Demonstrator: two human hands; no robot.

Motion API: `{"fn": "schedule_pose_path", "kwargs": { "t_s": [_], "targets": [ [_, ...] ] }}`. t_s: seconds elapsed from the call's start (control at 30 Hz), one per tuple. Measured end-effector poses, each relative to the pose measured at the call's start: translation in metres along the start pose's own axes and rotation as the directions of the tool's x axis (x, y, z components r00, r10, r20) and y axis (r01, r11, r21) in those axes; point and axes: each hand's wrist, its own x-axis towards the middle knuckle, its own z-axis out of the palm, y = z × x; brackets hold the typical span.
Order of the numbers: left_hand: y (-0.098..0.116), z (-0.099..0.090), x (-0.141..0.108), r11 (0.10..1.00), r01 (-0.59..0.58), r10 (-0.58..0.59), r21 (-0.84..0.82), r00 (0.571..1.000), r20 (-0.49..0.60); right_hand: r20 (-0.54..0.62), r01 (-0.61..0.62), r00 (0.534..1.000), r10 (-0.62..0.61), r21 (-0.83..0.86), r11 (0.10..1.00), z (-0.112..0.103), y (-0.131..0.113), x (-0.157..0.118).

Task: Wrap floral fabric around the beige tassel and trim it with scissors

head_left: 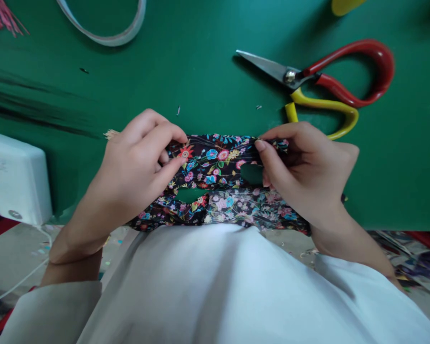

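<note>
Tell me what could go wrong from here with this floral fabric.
The floral fabric is pinched near its top edge by the left hand and right hand, with loose folds by the table edge; it could slip or bunch up.

The scissors lie close beyond the right hand, which might knock them.

The white cord runs near the left wrist, so a sleeve or arm could snag it and tug the white box.

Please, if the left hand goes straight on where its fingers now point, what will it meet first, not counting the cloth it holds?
Probably the right hand, which pinches the floral cloth across from the left hand. Their exact heights are unclear from this one view.
</note>
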Motion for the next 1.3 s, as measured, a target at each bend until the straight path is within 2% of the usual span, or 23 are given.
{"fn": "schedule_pose_path", "kwargs": {
  "t_s": [0.2, 0.77, 1.3],
  "targets": [
    [-0.0006, 0.0038, -0.0014, 0.997, 0.003, 0.0, 0.071, 0.999, -0.038, -0.041, 0.055, 0.997, -0.058, -0.065, 0.996, 0.0021, 0.0035, 0.0005],
    [0.0002, 0.0074, -0.0023, 0.998, 0.008, -0.004, 0.06, 0.998, -0.06, -0.09, 0.13, 0.987, -0.136, -0.069, 0.989, 0.0038, 0.0078, 0.0029],
    [0.0035, 0.0093, -0.0043, 0.987, 0.019, -0.007, 0.16, 0.997, -0.074, -0.05, 0.122, 0.99, -0.129, -0.124, 0.985, 0.0036, 0.009, 0.004]
  ]
}}
